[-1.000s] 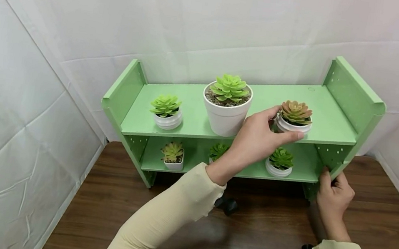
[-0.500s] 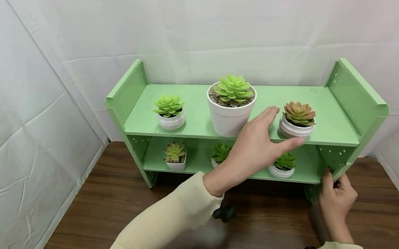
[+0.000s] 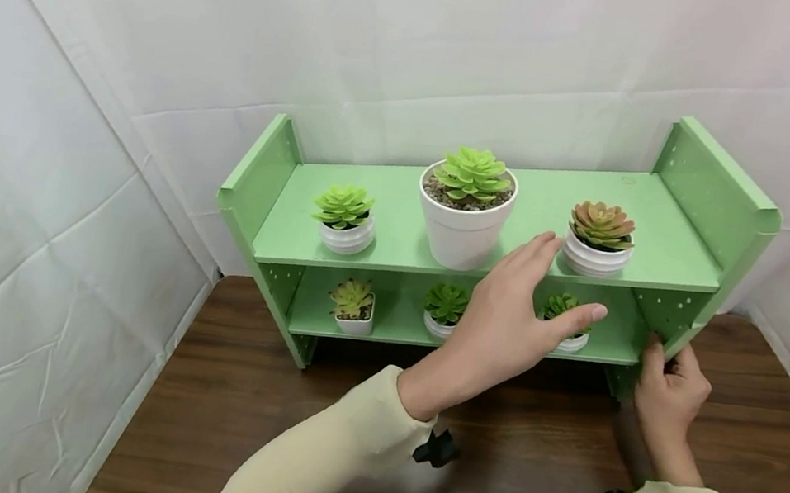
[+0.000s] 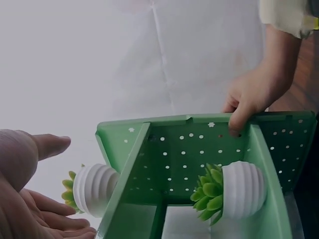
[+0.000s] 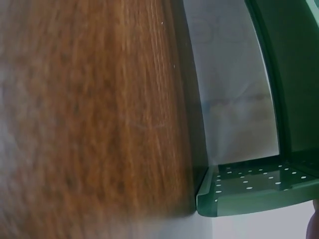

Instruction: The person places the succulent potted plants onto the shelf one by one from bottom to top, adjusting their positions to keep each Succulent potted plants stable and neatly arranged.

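A light green two-tier shelf (image 3: 546,183) stands on the table, its upper board carrying a reddish succulent in a small white ribbed pot (image 3: 595,260) on the right. Just left and in front of that pot, my left hand (image 3: 505,319) hangs with fingers and thumb spread, holding nothing. It partly hides a green succulent (image 3: 556,305) on the lower board. My right hand (image 3: 671,395) grips the front edge of the shelf's right side panel, thumb on the inner face. In the left wrist view, the right hand (image 4: 261,87) shows at that perforated panel (image 4: 184,144).
A big white pot with a succulent (image 3: 459,238) sits mid-shelf, a small potted succulent (image 3: 345,236) to its left. Below are a yellowish succulent in a square pot (image 3: 355,324) and another green one (image 3: 446,301). White cloth (image 3: 465,56) hangs close behind.
My left hand has let go of the reddish succulent's pot and drawn back toward the front-left, fingers spread. My right hand keeps its grip on the side panel. The view has shifted slightly.
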